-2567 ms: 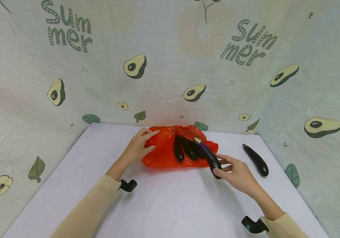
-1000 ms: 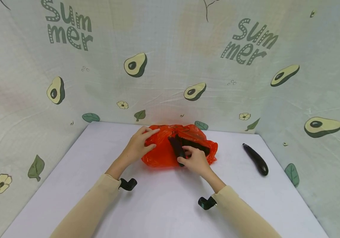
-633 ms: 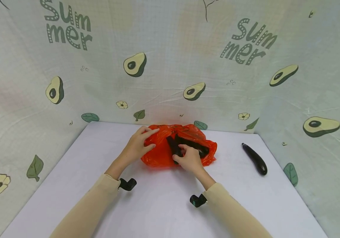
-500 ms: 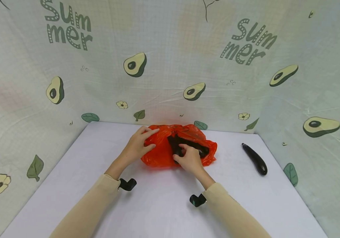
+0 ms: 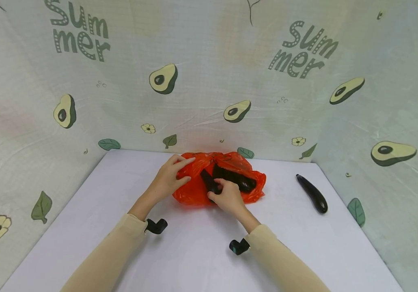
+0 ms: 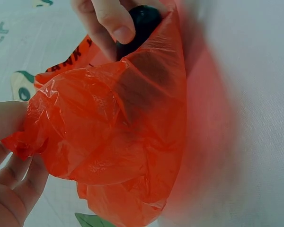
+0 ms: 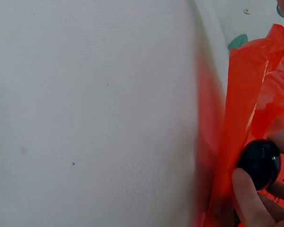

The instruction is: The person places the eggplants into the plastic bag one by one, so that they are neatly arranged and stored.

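A red plastic bag (image 5: 190,192) lies at the back of the table, its mouth facing me. My left hand (image 5: 166,178) grips the bag's left side; in the left wrist view a bunched corner sits between thumb and fingers. At the bag's mouth my right hand (image 5: 228,198) holds a dark eggplant (image 5: 208,179) by its lower end, the rest slanting into the bag. The right wrist view shows the rounded eggplant end (image 7: 260,163) between thumb and fingers. Beside it, more dark eggplant (image 5: 245,183) shows inside the bag; how many lie there cannot be told.
Another eggplant (image 5: 312,194) lies loose at the right side of the white table (image 5: 179,251). A cloth with avocado prints (image 5: 194,48) hangs behind and along both sides.
My right hand has gone from right of the bag, where it held an eggplant stem outward, to the bag's mouth, then slightly left with an eggplant. The left hand has stayed put.
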`<state>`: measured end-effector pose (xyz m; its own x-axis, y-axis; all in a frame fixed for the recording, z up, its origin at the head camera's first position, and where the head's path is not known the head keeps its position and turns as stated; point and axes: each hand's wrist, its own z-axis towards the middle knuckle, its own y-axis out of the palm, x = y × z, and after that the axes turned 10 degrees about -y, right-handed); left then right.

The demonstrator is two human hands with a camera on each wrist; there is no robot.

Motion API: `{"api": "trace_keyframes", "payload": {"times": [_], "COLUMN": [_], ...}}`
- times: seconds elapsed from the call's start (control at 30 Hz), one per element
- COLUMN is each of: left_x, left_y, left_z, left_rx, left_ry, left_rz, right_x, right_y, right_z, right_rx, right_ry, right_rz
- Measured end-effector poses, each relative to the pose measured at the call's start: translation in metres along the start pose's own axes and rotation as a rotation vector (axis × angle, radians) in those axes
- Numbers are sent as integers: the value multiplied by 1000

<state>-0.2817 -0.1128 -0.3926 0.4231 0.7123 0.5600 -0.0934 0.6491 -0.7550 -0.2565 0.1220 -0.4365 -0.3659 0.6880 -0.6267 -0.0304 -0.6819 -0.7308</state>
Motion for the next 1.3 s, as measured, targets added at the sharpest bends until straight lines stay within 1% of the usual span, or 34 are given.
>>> {"api": "trace_keyframes", "payload": {"times": [0.3,0.5,0.8,1.3], "left_x": [-2,-2,-2,-3], "left_y": [-1,-1,-1,-1], "left_z": [-2,-2,-2,-3], "left_rx": [1,-7,-5,5], "left_ry": [2,0,0,9], "left_rz": [3,-2,3,4], "right_x": [4,7,11,13], "right_y": [6,12,21,30], "right_z": [1,1,4,14], "right_rx": [24,10,37,92], "right_ry": [37,52,25,52], "right_rz": [-10,-32,-77,-86]}}
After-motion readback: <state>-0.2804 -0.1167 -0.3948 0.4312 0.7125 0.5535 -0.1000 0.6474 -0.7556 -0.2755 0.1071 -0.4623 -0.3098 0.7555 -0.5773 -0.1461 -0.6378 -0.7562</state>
